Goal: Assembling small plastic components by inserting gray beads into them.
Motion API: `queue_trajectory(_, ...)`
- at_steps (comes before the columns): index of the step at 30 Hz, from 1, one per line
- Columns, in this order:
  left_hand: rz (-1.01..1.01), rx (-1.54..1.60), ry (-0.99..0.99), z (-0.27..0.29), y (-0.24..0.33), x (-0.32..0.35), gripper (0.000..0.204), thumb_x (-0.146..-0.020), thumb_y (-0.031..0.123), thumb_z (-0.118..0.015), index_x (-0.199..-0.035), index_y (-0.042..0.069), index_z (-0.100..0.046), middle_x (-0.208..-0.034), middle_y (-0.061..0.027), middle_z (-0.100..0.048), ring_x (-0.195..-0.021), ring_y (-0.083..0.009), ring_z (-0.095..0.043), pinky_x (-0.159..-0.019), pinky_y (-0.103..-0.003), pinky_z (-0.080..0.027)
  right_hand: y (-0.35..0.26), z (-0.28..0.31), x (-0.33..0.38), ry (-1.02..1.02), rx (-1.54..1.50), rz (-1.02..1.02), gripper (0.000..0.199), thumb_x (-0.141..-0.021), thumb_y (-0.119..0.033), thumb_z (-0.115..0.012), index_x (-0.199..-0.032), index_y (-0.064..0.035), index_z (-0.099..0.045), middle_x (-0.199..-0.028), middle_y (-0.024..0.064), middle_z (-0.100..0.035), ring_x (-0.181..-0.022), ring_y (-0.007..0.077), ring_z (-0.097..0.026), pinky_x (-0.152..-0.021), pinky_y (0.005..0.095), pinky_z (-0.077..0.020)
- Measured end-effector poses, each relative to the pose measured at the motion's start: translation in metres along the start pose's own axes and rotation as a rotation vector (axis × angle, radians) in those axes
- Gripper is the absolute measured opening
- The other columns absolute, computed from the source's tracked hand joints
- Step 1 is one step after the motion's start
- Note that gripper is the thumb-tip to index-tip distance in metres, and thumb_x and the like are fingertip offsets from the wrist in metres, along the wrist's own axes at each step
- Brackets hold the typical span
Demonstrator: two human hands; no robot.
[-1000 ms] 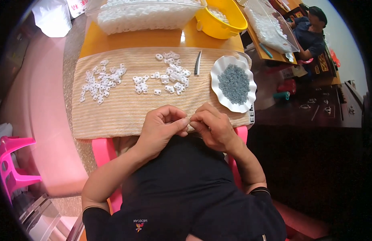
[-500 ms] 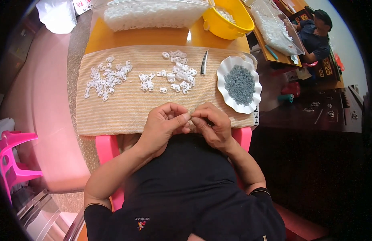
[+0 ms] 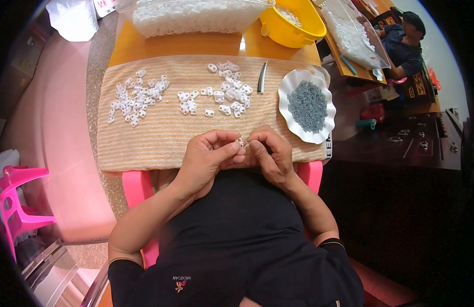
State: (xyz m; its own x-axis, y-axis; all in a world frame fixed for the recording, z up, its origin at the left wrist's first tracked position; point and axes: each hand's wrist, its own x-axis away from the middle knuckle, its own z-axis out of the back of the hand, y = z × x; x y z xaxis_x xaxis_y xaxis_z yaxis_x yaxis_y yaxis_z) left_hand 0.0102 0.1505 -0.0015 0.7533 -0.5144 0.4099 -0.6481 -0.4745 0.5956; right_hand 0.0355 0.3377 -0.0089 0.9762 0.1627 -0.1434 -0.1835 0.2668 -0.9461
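Observation:
My left hand (image 3: pixel 208 153) pinches a small white two-holed plastic piece (image 3: pixel 241 144) between thumb and fingertips. Close against it, my right hand (image 3: pixel 271 156) has thumb and forefinger pressed together at the piece's right side; whatever lies between those fingertips is too small to make out. Both hands are just above the near part of a striped towel (image 3: pixel 144 153). Beyond them lie loose white two-holed pieces, one group (image 3: pixel 137 101) at left and another group (image 3: pixel 232 92) in the middle. Small grey rods (image 3: pixel 307 107) fill a white wavy-rimmed dish (image 3: pixel 284 105) on the right.
A slim, pointed black-and-silver tool (image 3: pixel 262 78) lies left of the dish. At the back stand a clear bin (image 3: pixel 196 20) of white pieces and a yellow basket (image 3: pixel 308 37). Another person (image 3: pixel 405 43) sits by a second bin (image 3: pixel 349 38). A pink stool (image 3: pixel 24 199) stands at left.
My fingertips have parted slightly, and the white piece between them now shows. The right hand has shifted a little to the right. The loose groups look unchanged.

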Motion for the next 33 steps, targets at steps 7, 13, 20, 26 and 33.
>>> queue_trajectory(7, -0.023, -0.041, 0.014, -0.0008, -0.0016, 0.0000, 0.016, -0.087, 0.006, -0.065, -0.102, 0.001, -0.060, -0.086, -0.0068, -0.066, -0.076, -0.0122, -0.065, -0.069, -0.024, -0.055, -0.0015, -0.0014, -0.0001, -0.026, -0.024, 0.004, 0.007, -0.096, -0.004, -0.052, -0.093, 0.0016, -0.056, -0.088, 0.0055, -0.052, -0.060, 0.0065, -0.051, -0.054, 0.0197, -0.0421)
queue_trajectory(13, -0.095, -0.118, 0.004, -0.0021, -0.0023, 0.0001, 0.014, -0.086, 0.005, -0.067, -0.097, 0.002, -0.059, -0.082, -0.0049, -0.065, -0.072, -0.0104, -0.063, -0.066, -0.022, -0.053, -0.0071, -0.0012, -0.0008, -0.067, -0.019, -0.007, 0.008, -0.096, -0.005, -0.052, -0.092, 0.0018, -0.056, -0.088, 0.0057, -0.052, -0.060, 0.0070, -0.052, -0.054, 0.0196, -0.0426)
queue_trajectory(20, -0.147, -0.188, 0.020, -0.0035, -0.0040, 0.0000, 0.012, -0.086, 0.005, -0.066, -0.095, 0.002, -0.059, -0.080, -0.0038, -0.063, -0.070, -0.0091, -0.061, -0.064, -0.022, -0.053, -0.0061, -0.0022, 0.0009, -0.062, -0.034, -0.081, 0.010, -0.095, -0.006, -0.054, -0.091, 0.0024, -0.055, -0.087, 0.0054, -0.052, -0.060, 0.0065, -0.053, -0.054, 0.0195, -0.0435)
queue_trajectory(26, -0.169, -0.209, 0.040, -0.0044, -0.0042, 0.0011, 0.013, -0.087, 0.008, -0.066, -0.095, 0.002, -0.059, -0.080, -0.0036, -0.063, -0.069, -0.0088, -0.061, -0.063, -0.021, -0.052, -0.0073, -0.0035, -0.0006, -0.067, -0.010, -0.026, 0.007, -0.095, -0.004, -0.054, -0.091, 0.0021, -0.055, -0.086, 0.0048, -0.052, -0.062, 0.0066, -0.054, -0.055, 0.0196, -0.0448)
queue_trajectory(33, -0.191, -0.192, 0.061, -0.0075, -0.0036, 0.0015, 0.011, -0.087, 0.004, -0.065, -0.094, -0.001, -0.058, -0.079, -0.0043, -0.061, -0.068, -0.0089, -0.060, -0.063, -0.022, -0.053, -0.0085, -0.0036, 0.0015, -0.064, 0.011, 0.003, 0.002, -0.093, 0.000, -0.055, -0.091, 0.0017, -0.055, -0.087, 0.0053, -0.053, -0.062, 0.0077, -0.055, -0.054, 0.0191, -0.0447)
